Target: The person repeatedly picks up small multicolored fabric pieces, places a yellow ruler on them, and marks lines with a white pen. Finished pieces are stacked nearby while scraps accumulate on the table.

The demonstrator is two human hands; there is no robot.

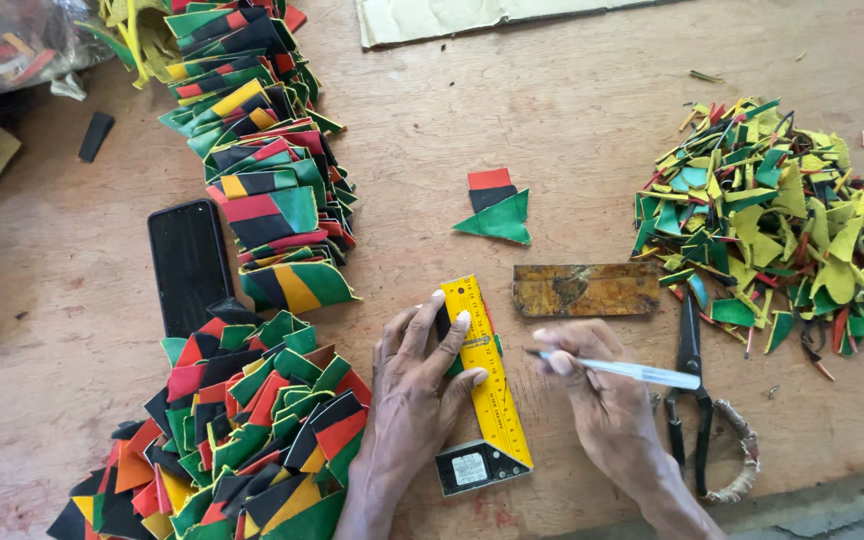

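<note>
- The left hand point(414, 385) lies flat with its fingers spread across the yellow try square point(485, 375), pressing the blade down, probably so it cannot slip while a line is drawn along its edge.
- The right hand point(597, 400) is closed in a writing grip on a slim white pen point(617, 368); its tip reaches the square's right edge.
- A small striped piece point(449, 352) seems to be pinned under the square; only a dark sliver and a bit of green show beside the fingers, so its shape is hard to tell.
- The square has a yellow ruled blade and a dark stock with a pale label at the near end.
- Right of the square lie black scissors point(690, 385), and just beyond its far end a worn brown strip point(586, 290).
- Further beyond the square sits a lone red, black and green piece point(497, 207).
- Left of the square are heaps of striped pieces point(252, 430) and a dark phone point(189, 262); far right, a pile of offcuts point(767, 215).
</note>
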